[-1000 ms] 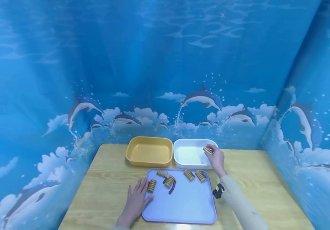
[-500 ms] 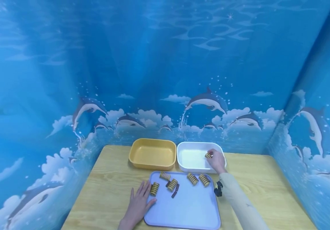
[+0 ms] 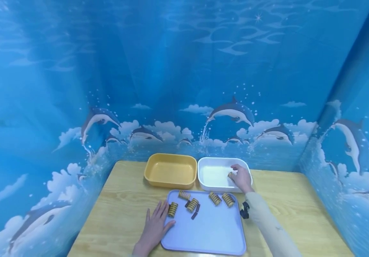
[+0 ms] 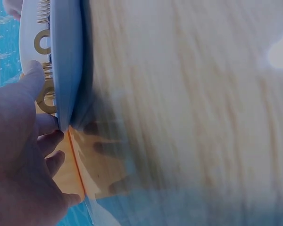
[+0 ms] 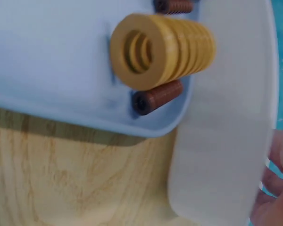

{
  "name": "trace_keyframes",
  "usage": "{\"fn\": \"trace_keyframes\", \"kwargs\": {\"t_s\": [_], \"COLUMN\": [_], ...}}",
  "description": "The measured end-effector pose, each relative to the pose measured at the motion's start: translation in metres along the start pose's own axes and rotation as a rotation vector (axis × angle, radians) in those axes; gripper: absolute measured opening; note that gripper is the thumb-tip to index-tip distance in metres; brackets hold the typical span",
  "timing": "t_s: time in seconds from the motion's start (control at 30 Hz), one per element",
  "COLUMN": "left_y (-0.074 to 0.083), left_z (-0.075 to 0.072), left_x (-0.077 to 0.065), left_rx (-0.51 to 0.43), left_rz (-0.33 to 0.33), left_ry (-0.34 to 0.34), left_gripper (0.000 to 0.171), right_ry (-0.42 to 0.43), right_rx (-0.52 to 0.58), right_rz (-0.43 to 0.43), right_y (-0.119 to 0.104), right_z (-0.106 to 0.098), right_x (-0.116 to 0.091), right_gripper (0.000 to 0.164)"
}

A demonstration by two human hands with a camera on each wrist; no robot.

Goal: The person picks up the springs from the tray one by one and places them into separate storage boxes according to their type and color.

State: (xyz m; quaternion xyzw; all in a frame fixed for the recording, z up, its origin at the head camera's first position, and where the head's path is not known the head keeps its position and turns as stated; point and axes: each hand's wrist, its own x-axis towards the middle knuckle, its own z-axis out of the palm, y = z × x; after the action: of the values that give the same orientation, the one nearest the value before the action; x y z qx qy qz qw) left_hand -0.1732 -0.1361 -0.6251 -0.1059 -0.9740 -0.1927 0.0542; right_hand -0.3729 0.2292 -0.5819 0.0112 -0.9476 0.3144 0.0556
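In the head view my right hand (image 3: 243,179) is inside the white bin (image 3: 210,185), fingers loosened, beside a yellow coil spring (image 3: 230,175) lying in it. The right wrist view shows only part of this hand, beyond the bin's wall. My left hand (image 3: 154,228) lies flat with spread fingers at the left edge of the pale blue tray (image 3: 213,235), next to another yellow spring (image 3: 173,209). More yellow springs lie on the tray, along with several small dark brown springs (image 3: 194,215). Close up, a brown spring (image 5: 158,96) leans against a thick yellow spring (image 5: 162,52).
A yellow bin (image 3: 170,185) stands left of the white one, both behind the tray on a wooden table (image 3: 116,207). A blue curtain (image 3: 171,71) printed with dolphins surrounds the table's back and sides.
My right hand has lowered the yellow spring into the white bin and loosened its fingers from it. The left hand has stayed at the tray's edge. The head view has shifted slightly.
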Motion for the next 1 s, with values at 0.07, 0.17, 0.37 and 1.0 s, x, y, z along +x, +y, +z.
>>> {"fn": "trace_keyframes", "kwargs": {"t_s": [0.07,0.17,0.37,1.0], "left_y": [0.0,-0.002,-0.003,-0.001], "left_z": [0.0,0.002,0.002,0.0], "left_x": [0.001,0.001,0.001,0.003], "left_rx": [-0.001,-0.001,-0.013,-0.039], "left_rz": [-0.001,-0.002,-0.005,-0.026], "left_ry": [-0.005,-0.01,-0.017,-0.057], "left_gripper": [0.071,0.071,0.071,0.072], "right_ry": [0.059,0.161,0.311,0.371], "right_rx": [0.048,0.156,0.343,0.437], "right_rz": [-0.017,-0.026,-0.024,-0.037], "right_y": [-0.003,-0.01,-0.018,-0.019], "right_z": [-0.004,-0.011,-0.015,0.011], "right_x": [-0.002,-0.011,-0.039,-0.11], "right_gripper": [0.034,0.03,0.023,0.026]}}
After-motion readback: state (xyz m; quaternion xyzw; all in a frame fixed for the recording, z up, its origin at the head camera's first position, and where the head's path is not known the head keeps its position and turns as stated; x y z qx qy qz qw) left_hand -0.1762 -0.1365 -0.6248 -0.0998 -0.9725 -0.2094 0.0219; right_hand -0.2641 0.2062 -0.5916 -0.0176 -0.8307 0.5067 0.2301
